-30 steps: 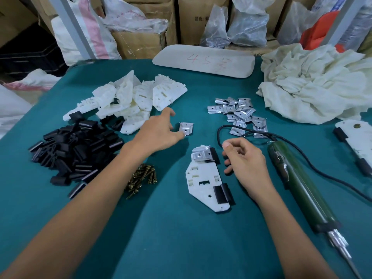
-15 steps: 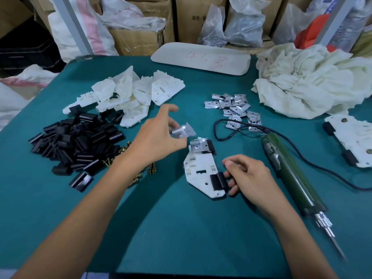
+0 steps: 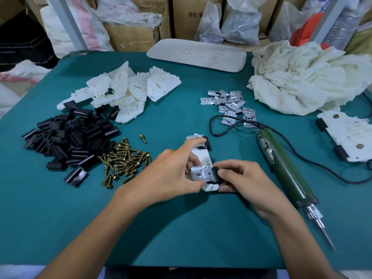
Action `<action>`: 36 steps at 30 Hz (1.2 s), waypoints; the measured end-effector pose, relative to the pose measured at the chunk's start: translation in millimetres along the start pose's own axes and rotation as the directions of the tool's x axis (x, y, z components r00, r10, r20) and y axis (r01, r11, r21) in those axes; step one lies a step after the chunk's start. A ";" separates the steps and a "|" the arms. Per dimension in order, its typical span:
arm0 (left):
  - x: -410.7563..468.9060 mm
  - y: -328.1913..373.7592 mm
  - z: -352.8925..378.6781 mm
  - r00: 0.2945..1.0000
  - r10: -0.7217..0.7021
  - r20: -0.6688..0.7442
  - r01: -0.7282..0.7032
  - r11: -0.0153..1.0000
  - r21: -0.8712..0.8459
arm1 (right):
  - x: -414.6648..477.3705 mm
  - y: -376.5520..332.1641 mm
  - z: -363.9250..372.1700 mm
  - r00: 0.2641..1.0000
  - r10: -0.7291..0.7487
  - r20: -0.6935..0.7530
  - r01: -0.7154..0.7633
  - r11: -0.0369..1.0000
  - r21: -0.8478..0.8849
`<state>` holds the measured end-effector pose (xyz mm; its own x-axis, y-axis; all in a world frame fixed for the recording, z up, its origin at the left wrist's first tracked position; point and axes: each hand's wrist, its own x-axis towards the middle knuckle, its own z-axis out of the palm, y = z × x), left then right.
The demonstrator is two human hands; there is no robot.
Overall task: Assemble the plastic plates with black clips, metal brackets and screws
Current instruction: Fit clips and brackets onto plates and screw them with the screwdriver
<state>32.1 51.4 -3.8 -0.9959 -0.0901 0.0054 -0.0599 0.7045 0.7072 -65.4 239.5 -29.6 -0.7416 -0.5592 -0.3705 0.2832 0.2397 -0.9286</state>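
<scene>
A white plastic plate (image 3: 203, 156) lies in the middle of the green table, with a black clip (image 3: 206, 143) and a bracket at its far end. My left hand (image 3: 171, 174) presses a second metal bracket (image 3: 201, 174) onto the plate's near end. My right hand (image 3: 241, 178) grips the plate's near right edge at its other black clip (image 3: 215, 172). Piles of white plates (image 3: 124, 91), black clips (image 3: 70, 137), brass screws (image 3: 124, 160) and metal brackets (image 3: 229, 105) lie around.
A green electric screwdriver (image 3: 281, 168) with a black cord lies right of my hands, tip toward me. An assembled plate (image 3: 348, 135) sits at the far right. A crumpled cream cloth (image 3: 306, 77) and a beige board (image 3: 197, 55) lie at the back.
My left hand picked up a bracket from beside the plate and carried it down onto the plate's near end. My right hand moved to the plate's near right edge and gripped it.
</scene>
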 end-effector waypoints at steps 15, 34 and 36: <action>-7.3 -5.2 8.5 0.998 -0.009 -0.069 0.003 0.996 -0.092 | -0.2 -2.9 4.5 0.998 0.046 0.041 -0.050 0.994 0.102; 15.6 -24.8 8.3 0.948 -0.098 -0.304 -0.122 0.768 -0.628 | 30.1 -17.0 13.0 0.975 -0.211 0.066 0.163 0.887 0.432; 15.7 -26.8 9.8 0.945 -0.108 -0.308 -0.126 0.751 -0.648 | 30.7 -16.8 12.6 0.975 -0.209 0.077 0.157 0.889 0.429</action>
<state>17.4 38.0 -29.6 -0.9140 -0.3782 0.1471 0.1243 0.0841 0.9887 -85.2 208.3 -25.6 -0.7352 -0.6565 -0.1687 0.3968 -0.2151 -0.8923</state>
